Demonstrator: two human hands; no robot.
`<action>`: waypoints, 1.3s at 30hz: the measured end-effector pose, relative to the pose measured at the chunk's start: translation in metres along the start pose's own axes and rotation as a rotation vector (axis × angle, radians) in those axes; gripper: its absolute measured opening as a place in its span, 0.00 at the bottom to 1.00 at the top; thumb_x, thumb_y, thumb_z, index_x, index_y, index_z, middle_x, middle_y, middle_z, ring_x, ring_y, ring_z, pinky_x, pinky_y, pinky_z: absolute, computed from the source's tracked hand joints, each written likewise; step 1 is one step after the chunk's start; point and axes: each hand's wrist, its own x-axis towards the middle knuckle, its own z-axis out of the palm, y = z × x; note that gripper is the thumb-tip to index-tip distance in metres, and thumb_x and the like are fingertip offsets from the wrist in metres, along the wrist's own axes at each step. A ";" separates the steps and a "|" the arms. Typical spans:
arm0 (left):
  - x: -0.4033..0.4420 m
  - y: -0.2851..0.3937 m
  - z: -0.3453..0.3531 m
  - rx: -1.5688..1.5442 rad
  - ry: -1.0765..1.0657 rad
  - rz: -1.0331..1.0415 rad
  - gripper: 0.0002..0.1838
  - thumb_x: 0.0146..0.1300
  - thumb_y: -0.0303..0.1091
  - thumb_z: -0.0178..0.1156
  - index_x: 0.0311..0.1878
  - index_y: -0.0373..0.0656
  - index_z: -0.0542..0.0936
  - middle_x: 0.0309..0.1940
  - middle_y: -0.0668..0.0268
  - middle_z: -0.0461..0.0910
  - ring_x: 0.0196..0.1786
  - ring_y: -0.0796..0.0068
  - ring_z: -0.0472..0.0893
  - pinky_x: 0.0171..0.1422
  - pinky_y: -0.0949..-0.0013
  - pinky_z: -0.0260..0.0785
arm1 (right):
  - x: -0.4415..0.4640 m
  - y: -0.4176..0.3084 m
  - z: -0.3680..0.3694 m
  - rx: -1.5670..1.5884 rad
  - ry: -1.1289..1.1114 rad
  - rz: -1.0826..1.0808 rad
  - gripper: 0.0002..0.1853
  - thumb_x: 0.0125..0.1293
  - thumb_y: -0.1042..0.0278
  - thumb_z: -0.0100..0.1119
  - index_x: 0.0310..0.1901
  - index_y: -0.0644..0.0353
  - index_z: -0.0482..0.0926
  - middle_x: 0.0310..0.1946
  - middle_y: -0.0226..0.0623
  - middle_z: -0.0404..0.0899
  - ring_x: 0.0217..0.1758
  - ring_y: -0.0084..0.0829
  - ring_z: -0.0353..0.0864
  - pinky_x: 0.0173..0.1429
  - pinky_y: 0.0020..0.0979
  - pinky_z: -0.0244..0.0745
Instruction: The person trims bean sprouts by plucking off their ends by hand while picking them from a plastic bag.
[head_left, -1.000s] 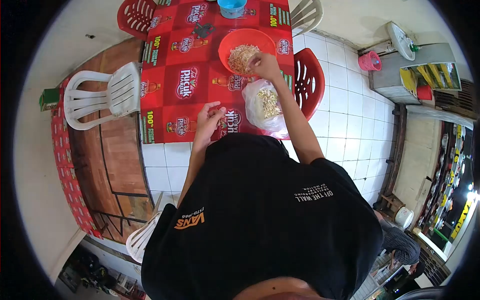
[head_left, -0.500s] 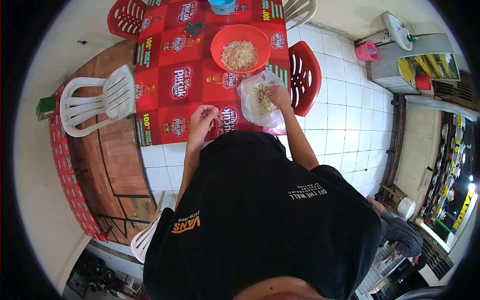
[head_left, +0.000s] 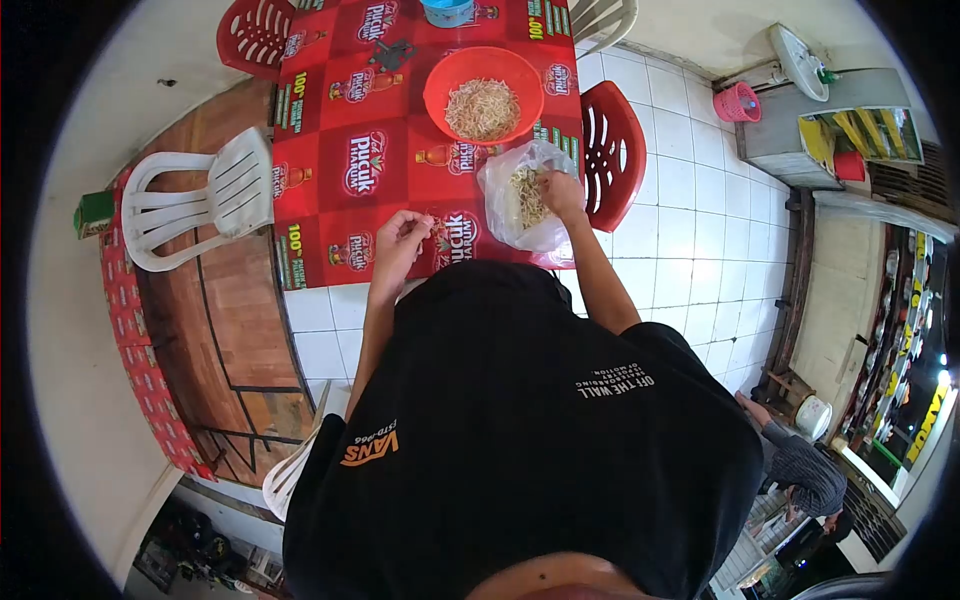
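Pale bean sprouts [head_left: 528, 190] lie inside a clear plastic bag [head_left: 503, 212] near the table's front edge. My right hand [head_left: 563, 195] reaches into the bag from its right side, fingers curled down and closed at the sprouts. To the left of the bag, my left hand [head_left: 400, 243] hovers over the tablecloth with thumb and fingertips pinched together; whatever it may hold is too small to name. Behind the bag stands a red plastic bowl [head_left: 533, 90] with a heap of bean sprouts in it.
A red printed cloth covers the table [head_left: 330, 190]. At the far side are a blue container [head_left: 448, 12] and a small dark object [head_left: 391, 55]. A white chair [head_left: 215, 190] and a red chair [head_left: 612, 150] flank the table. Another person [head_left: 805, 470] is at lower right.
Both hands stay in nearly the same places. The fingers of my left hand have shifted slightly, and my right hand remains in the bag. The whole view has moved slightly.
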 end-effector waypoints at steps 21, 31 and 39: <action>0.016 0.045 0.030 0.239 -0.266 0.348 0.16 0.69 0.33 0.67 0.58 0.39 0.81 0.39 0.70 0.85 0.37 0.87 0.79 0.38 0.78 0.69 | -0.052 -0.083 -0.142 1.083 -0.197 -0.237 0.09 0.67 0.70 0.67 0.42 0.67 0.87 0.30 0.33 0.86 0.30 0.19 0.84 0.34 0.25 0.78; 0.006 0.102 0.043 0.238 -0.199 0.429 0.06 0.71 0.28 0.63 0.47 0.37 0.83 0.38 0.69 0.85 0.37 0.84 0.80 0.42 0.77 0.72 | -0.084 -0.147 -0.199 1.085 -0.183 -0.455 0.07 0.67 0.71 0.69 0.42 0.64 0.87 0.28 0.28 0.85 0.27 0.14 0.79 0.31 0.21 0.74; -0.002 0.094 0.040 0.036 -0.196 0.356 0.07 0.76 0.34 0.58 0.45 0.42 0.81 0.34 0.73 0.82 0.30 0.90 0.73 0.31 0.82 0.62 | -0.091 -0.132 -0.203 1.170 -0.262 -0.327 0.07 0.64 0.75 0.71 0.43 0.65 0.87 0.31 0.28 0.84 0.30 0.14 0.80 0.29 0.19 0.75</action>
